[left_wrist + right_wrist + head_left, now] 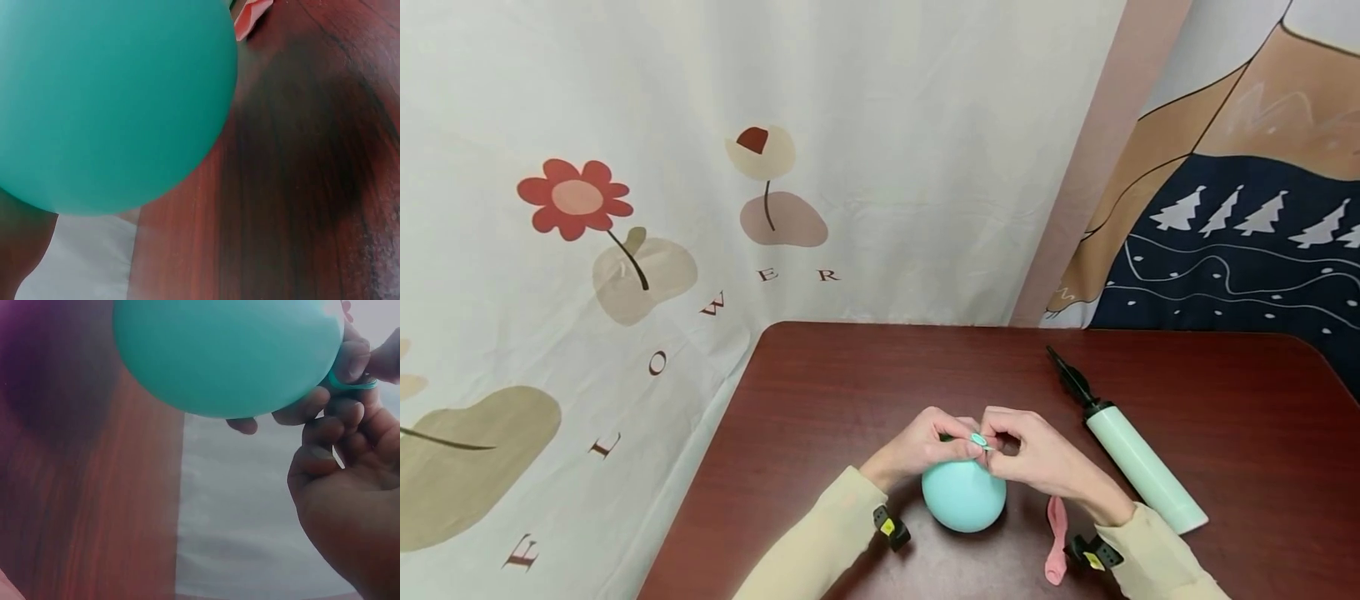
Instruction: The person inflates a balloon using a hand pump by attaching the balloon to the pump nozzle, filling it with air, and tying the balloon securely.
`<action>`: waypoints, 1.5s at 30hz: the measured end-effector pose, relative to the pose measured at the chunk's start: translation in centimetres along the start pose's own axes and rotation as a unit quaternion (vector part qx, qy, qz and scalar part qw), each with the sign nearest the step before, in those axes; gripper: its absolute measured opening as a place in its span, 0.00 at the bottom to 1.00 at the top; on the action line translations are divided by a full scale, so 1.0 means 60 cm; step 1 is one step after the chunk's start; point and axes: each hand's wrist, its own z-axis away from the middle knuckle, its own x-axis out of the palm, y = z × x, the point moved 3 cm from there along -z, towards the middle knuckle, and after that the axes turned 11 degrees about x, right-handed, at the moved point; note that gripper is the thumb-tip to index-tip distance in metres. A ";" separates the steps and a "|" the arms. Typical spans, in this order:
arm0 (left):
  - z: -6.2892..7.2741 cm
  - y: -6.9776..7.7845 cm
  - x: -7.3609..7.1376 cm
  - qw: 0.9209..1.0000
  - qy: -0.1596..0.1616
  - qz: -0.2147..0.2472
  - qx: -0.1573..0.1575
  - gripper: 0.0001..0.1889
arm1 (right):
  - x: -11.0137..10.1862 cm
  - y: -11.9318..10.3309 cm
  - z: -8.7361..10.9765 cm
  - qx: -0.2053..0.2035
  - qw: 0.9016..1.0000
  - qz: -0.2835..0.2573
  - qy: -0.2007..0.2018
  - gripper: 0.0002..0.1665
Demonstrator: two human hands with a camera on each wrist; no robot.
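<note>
An inflated turquoise balloon (964, 498) is held close over the table, its neck (979, 439) up between both hands. With thumb and fingers, my left hand (934, 440) pinches the neck just above the round body. On the other side my right hand (1036, 448) pinches the neck's free end. Seen from the right wrist, the neck forms a stretched loop (350, 384) among the fingertips of both hands, and the right hand (353, 506) has its fingers curled. The balloon's body (112, 106) fills much of the left wrist view and hides most of the left hand.
A limp pink balloon (1056, 542) lies on the table by the right forearm. Behind it rests a pale green hand pump (1144, 467) with a black nozzle. The dark red table (850, 367) backs onto a printed curtain (925, 167).
</note>
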 end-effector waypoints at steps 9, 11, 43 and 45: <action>-0.004 0.002 0.007 0.999 0.026 0.021 0.012 0.13 | 0.005 -0.008 0.009 -0.065 0.992 0.073 0.074 0.21; -0.004 0.003 0.008 0.999 0.033 0.009 0.008 0.10 | 0.007 -0.008 0.012 -0.072 0.990 0.085 0.091 0.20; -0.002 -0.002 -0.002 0.988 0.107 -0.103 -0.038 0.05 | 0.008 0.003 0.015 -0.130 0.948 0.205 0.206 0.13; -0.002 -0.002 -0.003 0.986 0.122 -0.105 -0.043 0.04 | 0.007 0.003 0.012 -0.136 0.944 0.212 0.215 0.13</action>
